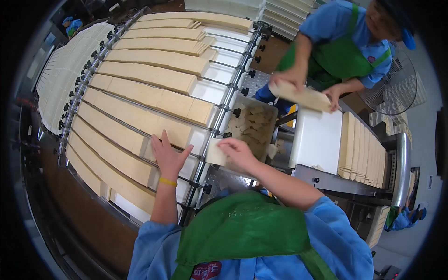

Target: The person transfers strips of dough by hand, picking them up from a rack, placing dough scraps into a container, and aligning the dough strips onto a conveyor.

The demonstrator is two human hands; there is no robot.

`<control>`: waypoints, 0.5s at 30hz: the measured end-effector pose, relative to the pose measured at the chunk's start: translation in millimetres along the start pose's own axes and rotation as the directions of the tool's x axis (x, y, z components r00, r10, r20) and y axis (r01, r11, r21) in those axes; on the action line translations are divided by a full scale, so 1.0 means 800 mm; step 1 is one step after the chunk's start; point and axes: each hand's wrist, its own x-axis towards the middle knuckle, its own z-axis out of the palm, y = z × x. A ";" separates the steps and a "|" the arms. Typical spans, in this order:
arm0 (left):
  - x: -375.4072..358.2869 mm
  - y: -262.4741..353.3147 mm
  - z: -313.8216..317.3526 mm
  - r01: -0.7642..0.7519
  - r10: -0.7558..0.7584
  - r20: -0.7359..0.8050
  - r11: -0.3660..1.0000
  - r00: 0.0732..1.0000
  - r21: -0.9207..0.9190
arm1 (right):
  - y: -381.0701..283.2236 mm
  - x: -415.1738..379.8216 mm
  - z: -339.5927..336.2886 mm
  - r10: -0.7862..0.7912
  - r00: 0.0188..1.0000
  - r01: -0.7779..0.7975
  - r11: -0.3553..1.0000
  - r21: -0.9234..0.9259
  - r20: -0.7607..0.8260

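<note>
My left hand (170, 158) has its fingers spread, with the fingertips at the near end of a long pale dough-like strip (112, 133) lying between metal rails. A yellow band circles that wrist. My right hand (240, 155) pinches a small pale dough-like piece (215, 152) over the conveyor's side rail. Below and beyond this hand is a bin (252, 122) of similar offcuts. Several more long strips (140, 71) lie side by side on the white belt (218, 70), separated by thin rods.
Across from me a co-worker (345, 42) in a green apron holds a long pale slab (303, 96) above a second white conveyor (319, 135). Stacked slabs (364, 151) line that conveyor's right part. Black knobs (207, 188) stick out along the side rail.
</note>
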 end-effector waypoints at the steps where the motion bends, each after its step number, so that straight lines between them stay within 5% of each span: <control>1: 0.001 0.000 0.007 -0.010 0.010 -0.029 1.000 1.000 -0.004 | 0.001 -0.015 -0.022 0.012 0.998 -0.010 0.999 0.030 -0.056; 3: 0.005 -0.025 -0.018 -0.055 0.062 -0.087 0.995 0.994 0.082 | 0.053 -0.034 -0.029 0.071 0.982 -0.044 0.987 0.156 -0.173; 4: 0.013 -0.027 -0.018 -0.078 0.089 -0.120 0.993 0.989 0.091 | 0.038 -0.044 -0.050 0.234 0.961 -0.223 0.971 0.086 -0.148; 7: -0.002 0.006 0.010 -0.162 0.173 -0.194 0.984 0.966 0.068 | 0.074 -0.118 -0.129 0.329 0.904 -0.314 0.944 0.098 -0.275; 11: -0.004 0.076 0.022 -0.382 0.346 -0.258 0.918 0.902 -0.108 | 0.086 -0.216 -0.187 0.319 0.863 -0.235 0.940 0.248 -0.392; 15: -0.028 0.198 0.057 -0.511 0.473 -0.192 0.790 0.860 -0.339 | 0.139 -0.322 -0.276 0.342 0.688 -0.131 0.926 0.354 -0.640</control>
